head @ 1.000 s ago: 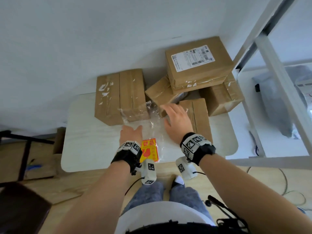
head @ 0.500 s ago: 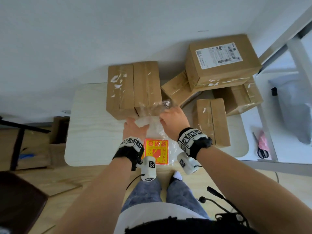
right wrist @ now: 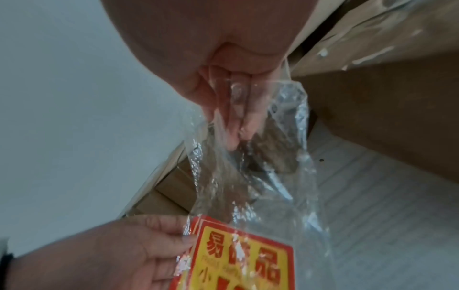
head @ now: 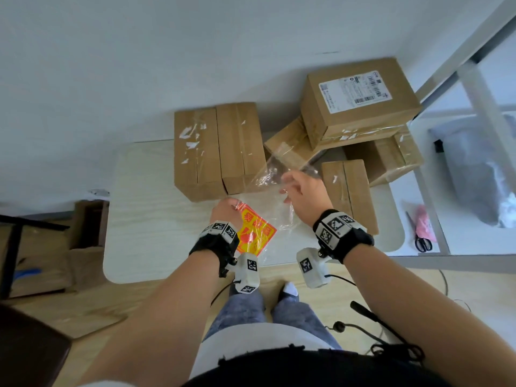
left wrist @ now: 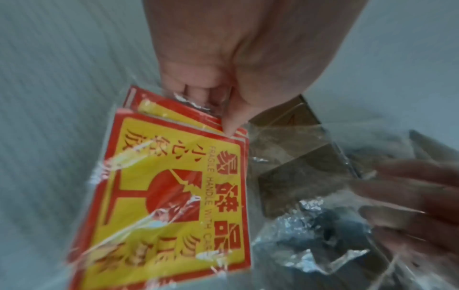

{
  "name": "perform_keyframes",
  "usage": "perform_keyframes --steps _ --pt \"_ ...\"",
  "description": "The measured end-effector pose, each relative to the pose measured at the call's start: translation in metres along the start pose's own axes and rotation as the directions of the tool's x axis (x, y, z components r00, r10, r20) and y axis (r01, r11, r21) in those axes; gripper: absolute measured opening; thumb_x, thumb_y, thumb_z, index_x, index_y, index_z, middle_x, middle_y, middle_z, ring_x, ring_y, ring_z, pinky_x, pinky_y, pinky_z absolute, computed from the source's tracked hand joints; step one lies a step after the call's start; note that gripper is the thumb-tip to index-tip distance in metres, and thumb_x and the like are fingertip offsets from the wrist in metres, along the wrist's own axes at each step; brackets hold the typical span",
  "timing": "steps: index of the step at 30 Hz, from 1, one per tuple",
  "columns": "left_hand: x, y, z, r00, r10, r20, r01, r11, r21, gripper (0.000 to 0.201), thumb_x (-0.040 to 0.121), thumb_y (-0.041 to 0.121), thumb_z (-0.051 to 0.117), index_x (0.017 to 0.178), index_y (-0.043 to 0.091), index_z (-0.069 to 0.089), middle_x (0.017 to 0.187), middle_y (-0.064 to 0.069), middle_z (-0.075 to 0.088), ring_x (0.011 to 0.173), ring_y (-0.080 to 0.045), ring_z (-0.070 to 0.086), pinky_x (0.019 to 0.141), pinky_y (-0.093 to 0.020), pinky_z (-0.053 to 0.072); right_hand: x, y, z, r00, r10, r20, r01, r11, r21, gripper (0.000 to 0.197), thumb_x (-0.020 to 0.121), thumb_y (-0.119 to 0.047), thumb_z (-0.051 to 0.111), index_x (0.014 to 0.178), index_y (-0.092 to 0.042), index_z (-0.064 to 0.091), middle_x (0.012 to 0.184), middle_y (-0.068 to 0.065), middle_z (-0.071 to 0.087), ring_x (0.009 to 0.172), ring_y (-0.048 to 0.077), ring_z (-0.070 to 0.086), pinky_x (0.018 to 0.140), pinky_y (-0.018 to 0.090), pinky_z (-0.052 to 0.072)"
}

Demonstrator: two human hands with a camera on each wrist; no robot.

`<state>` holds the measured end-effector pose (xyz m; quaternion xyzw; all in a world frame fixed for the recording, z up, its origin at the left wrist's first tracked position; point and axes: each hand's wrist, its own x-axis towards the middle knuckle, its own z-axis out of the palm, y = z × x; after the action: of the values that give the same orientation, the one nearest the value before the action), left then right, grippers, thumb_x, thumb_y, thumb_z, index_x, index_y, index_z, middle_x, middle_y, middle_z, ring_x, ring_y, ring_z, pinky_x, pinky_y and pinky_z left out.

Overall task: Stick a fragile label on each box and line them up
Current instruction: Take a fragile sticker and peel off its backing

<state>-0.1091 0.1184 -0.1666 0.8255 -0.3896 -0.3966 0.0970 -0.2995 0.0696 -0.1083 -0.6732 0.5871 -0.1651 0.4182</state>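
Holding a clear plastic bag (head: 275,196) between both hands, we have it lifted just above the near edge of the table (head: 148,219). Inside it sits a stack of red-and-yellow fragile labels (head: 255,233), bunched at the bag's lower end. Our left hand (head: 226,210) pinches the bag and the label stack at one corner, thumb on top. Our right hand (head: 304,191) has its fingers (right wrist: 238,117) slipped into the bag's open upper end, curled round the plastic there.

We count 5 brown boxes on the far half of the table. The large box (head: 217,149) stands just behind the bag, sealed with clear tape and marked by torn white scraps. To its right, a labelled box (head: 360,99) is stacked on 2 others, a tilted box (head: 287,146) and a corner box (head: 388,160). A narrow box (head: 349,191) lies beside our right wrist.

The table is pale wood grain with rounded corners, pushed against a white wall; the floor below is light wood. Scissors (head: 421,238) with black handles lie on a white surface to the right.

The top label reads "FRAGILE HANDLE WITH CARE" beside large Chinese characters and a broken-glass symbol. The labelled box carries a white shipping label with barcodes, its text too small to read.
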Motion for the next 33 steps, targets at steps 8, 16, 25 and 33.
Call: perform_keyframes --steps 8,16,25,33 --pt "0.000 0.017 -0.008 0.993 0.113 0.029 -0.114 0.993 0.024 0.024 0.095 0.007 0.052 0.109 0.018 0.067 0.112 -0.009 0.070 0.103 -0.029 0.064 0.084 -0.030 0.047 -0.011 0.007 -0.014 0.928 0.263 0.265 -0.363 0.472 0.803 0.040 0.094 -0.011 0.032 0.109 0.016 0.057 0.111 0.032 0.065 0.100 0.049 0.065 0.085 0.046 0.057" --pt "-0.013 0.034 -0.007 0.946 0.321 0.044 -0.316 0.944 -0.089 0.024 0.097 0.007 0.050 0.113 0.013 0.067 0.113 -0.004 0.068 0.103 -0.019 0.062 0.082 -0.025 0.044 -0.010 0.013 -0.002 0.907 0.268 0.325 -0.287 0.958 0.011 0.027 0.095 -0.004 0.055 0.119 -0.013 0.065 0.107 0.000 0.071 0.054 0.008 0.063 0.060 0.025 0.056" --pt "-0.020 0.045 -0.001 0.916 0.399 0.033 -0.395 0.914 -0.090 0.030 0.100 0.004 0.042 0.107 0.019 0.067 0.112 -0.001 0.068 0.101 -0.015 0.062 0.082 -0.026 0.047 -0.019 0.016 0.011 0.970 0.194 0.147 -0.169 0.972 -0.166 0.007 0.091 -0.023 0.066 0.088 -0.026 0.072 0.074 -0.016 0.057 0.075 0.007 0.056 0.074 0.026 0.046" --pt "-0.023 0.039 0.003 0.933 0.354 0.069 -0.350 0.935 -0.059 0.026 0.100 0.010 0.049 0.114 0.015 0.070 0.119 -0.005 0.067 0.108 -0.022 0.063 0.092 -0.034 0.050 -0.030 0.028 0.013 0.976 0.214 0.045 -0.215 0.977 0.011 0.013 0.089 -0.023 0.068 0.079 -0.018 0.074 0.084 -0.002 0.073 0.084 0.017 0.068 0.081 0.036 0.056"
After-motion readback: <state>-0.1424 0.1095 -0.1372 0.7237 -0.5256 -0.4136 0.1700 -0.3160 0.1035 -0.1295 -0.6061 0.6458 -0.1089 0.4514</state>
